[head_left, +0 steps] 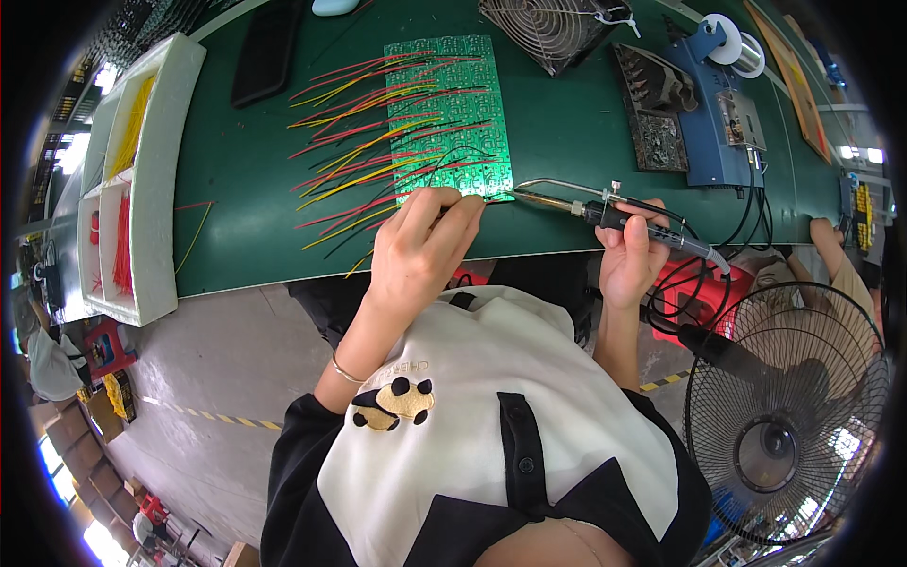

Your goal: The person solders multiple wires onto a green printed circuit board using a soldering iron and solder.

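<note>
A green circuit board panel (472, 104) lies on the bench, with rows of red, yellow and black wires (364, 123) sticking out past its left side. My left hand (420, 250) is closed at the panel's near edge, its fingertips pinching what looks like a thin wire; the fingers hide most of it. In my right hand (633, 255) is a soldering iron (614, 215) with a thin curved metal tube fixed along it. The iron's tip points left and reaches the panel's near right corner, close to my left fingertips.
A white foam tray (161, 208) of yellow and red wires stands at the left, near a black phone (265, 52). At the back are a small square fan (557, 28), a blue soldering station (709, 123) and a solder spool (737, 47). A floor fan (765, 454) stands right.
</note>
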Action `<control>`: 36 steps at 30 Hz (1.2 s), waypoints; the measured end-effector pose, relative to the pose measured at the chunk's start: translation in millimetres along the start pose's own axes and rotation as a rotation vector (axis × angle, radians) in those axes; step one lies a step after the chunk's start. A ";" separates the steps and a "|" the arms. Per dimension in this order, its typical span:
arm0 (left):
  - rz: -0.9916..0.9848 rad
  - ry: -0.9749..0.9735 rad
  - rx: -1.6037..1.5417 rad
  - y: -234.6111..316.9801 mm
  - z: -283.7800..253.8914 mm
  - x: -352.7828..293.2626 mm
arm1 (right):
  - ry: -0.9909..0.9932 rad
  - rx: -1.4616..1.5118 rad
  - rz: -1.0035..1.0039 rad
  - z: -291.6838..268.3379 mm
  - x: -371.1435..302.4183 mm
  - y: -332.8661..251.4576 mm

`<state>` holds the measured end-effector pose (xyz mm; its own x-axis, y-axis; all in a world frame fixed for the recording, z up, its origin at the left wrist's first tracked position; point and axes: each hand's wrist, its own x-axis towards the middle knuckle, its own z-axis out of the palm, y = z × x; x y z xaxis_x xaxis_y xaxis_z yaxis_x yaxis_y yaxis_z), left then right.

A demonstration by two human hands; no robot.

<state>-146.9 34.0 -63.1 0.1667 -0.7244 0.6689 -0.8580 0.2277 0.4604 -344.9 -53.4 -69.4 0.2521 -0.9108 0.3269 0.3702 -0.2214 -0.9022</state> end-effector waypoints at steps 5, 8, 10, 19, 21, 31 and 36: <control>0.004 -0.001 -0.003 -0.6 0.0 0.0 | -0.033 -0.047 0.012 0.5 0.0 -1.1; 0.006 0.002 -0.002 -0.5 -0.2 0.2 | -0.054 -0.056 0.017 -0.6 0.1 -0.9; 0.009 0.000 0.000 -0.5 0.0 -0.1 | -0.063 -0.056 0.006 -1.8 -0.4 0.2; 0.010 -0.001 0.019 -0.3 0.1 -0.5 | -0.103 0.010 0.047 -1.1 0.7 -4.4; 0.014 -0.016 0.018 0.3 -0.1 -1.5 | -0.080 0.026 0.052 -0.4 1.6 -4.0; 0.030 0.005 0.021 -1.3 1.1 -1.6 | -0.007 0.089 0.047 1.3 1.4 -2.9; 0.024 0.000 0.015 -0.8 0.2 -1.4 | 0.013 0.122 0.034 -1.3 0.7 -1.5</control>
<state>-146.5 34.7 -64.5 0.1462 -0.7193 0.6792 -0.8691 0.2347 0.4355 -346.4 -54.1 -68.1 0.2551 -0.9215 0.2928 0.4678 -0.1474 -0.8715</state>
